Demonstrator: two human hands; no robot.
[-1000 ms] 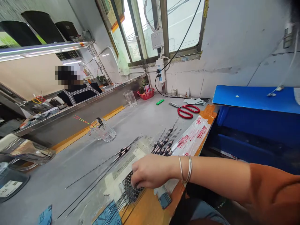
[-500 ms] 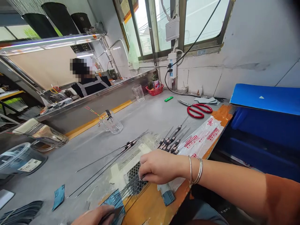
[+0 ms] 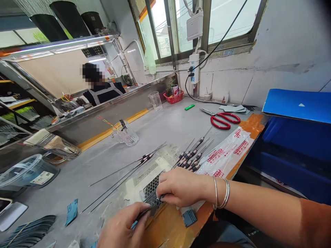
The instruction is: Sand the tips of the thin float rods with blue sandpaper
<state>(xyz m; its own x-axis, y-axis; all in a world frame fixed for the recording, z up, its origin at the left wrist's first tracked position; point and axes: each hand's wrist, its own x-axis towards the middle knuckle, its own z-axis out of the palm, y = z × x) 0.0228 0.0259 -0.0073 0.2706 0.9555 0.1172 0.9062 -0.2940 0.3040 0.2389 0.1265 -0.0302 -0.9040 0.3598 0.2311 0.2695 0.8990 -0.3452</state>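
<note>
My right hand [image 3: 178, 186], with two bangles at the wrist, pinches thin dark rods at the edge of a black hexagon-patterned patch [image 3: 152, 186]. Close by at the lower left, my left hand [image 3: 126, 224] is closed round a dark flat piece [image 3: 154, 209] against the rods. Beyond my right hand lies a bundle of rods with black and pale grips [image 3: 190, 158]. Several longer thin rods [image 3: 121, 179] rest to the left of the patch. A blue-grey folded strip [image 3: 189, 217] lies just below my right wrist.
Red-handled scissors [image 3: 224, 120], a green object [image 3: 189, 107], a red basket [image 3: 174, 99] and glass mugs [image 3: 129, 134] stand or lie farther back. A clear tub [image 3: 28, 172] is at left, a blue bin [image 3: 294, 148] at right. A person [image 3: 103, 91] sits beyond the partition.
My left hand has moved up and right along the rods, close to my right hand. The whole view has shifted slightly, with things appearing farther right.
</note>
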